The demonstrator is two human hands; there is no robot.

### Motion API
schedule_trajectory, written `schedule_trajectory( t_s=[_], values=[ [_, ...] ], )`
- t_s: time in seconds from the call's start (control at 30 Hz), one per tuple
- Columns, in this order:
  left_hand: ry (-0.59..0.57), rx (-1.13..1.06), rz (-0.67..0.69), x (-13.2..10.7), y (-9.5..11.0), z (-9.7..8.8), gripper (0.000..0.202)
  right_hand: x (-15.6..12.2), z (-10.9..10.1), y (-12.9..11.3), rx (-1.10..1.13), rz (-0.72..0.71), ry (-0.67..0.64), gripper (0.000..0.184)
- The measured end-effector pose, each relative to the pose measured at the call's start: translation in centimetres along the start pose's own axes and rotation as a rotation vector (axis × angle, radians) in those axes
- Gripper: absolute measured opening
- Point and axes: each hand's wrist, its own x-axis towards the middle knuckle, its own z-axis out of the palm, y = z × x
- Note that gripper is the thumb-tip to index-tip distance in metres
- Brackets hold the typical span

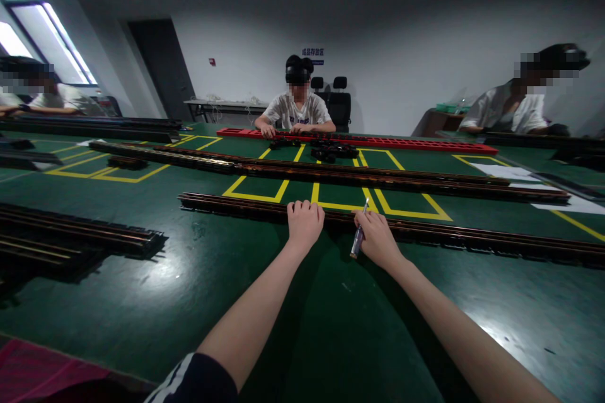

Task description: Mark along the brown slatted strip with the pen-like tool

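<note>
A long dark rail [439, 233] with copper-coloured strips lies across the green table in front of me. My left hand [305, 223] is closed over its near edge, fingers curled on the far side. Just to the right, my right hand [375, 236] is closed and holds a slim screwdriver-like tool [358, 240] with a bright tip pointing up and away. That hand also rests against the rail. The fingertips of both hands are partly hidden behind it.
More dark rails [302, 170] lie beyond, and a stack of rails [80, 233] is at left. Yellow tape [416, 214] marks the table [265, 340]. Across sits a person [297, 107] behind a red slotted bar [401, 143]. Other people work at both sides. White papers [505, 171] lie right.
</note>
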Motion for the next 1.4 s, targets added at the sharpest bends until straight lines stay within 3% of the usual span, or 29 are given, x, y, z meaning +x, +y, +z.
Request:
schedule_trajectory(
  t_s=[0.17,0.37,0.73,0.9,1.13,1.27,1.33,1.4],
  values=[
    [0.031,0.053,-0.002,0.0,0.1,0.1,0.047,0.0,0.1,0.1,-0.036,-0.012,-0.005,0.021],
    [0.009,0.027,-0.003,0.0,0.1,-0.1,0.046,0.1,0.5,0.4,0.012,-0.001,0.039,0.002],
    [0.013,-0.029,-0.017,0.0,0.1,-0.1,0.045,0.3,0.9,0.2,-0.027,0.115,0.092,0.012],
    [-0.003,-0.054,-0.088,0.2,0.1,-0.4,0.044,0.1,1.1,0.6,-0.034,0.175,0.133,0.026],
    [-0.014,-0.012,-0.027,0.2,0.1,-0.4,0.046,-0.2,1.3,1.3,0.05,0.126,0.147,0.029],
    [-0.021,-0.031,-0.023,0.2,0.1,-0.3,0.044,-0.2,1.2,1.0,0.044,0.033,0.132,0.018],
    [-0.028,-0.039,-0.023,0.3,0.0,-0.3,0.044,-0.1,1.3,0.9,0.04,0.032,0.127,0.006],
    [-0.04,-0.046,-0.024,0.3,0.0,-0.3,0.044,-0.1,1.4,1.0,0.03,0.056,0.116,0.008]
  ],
)
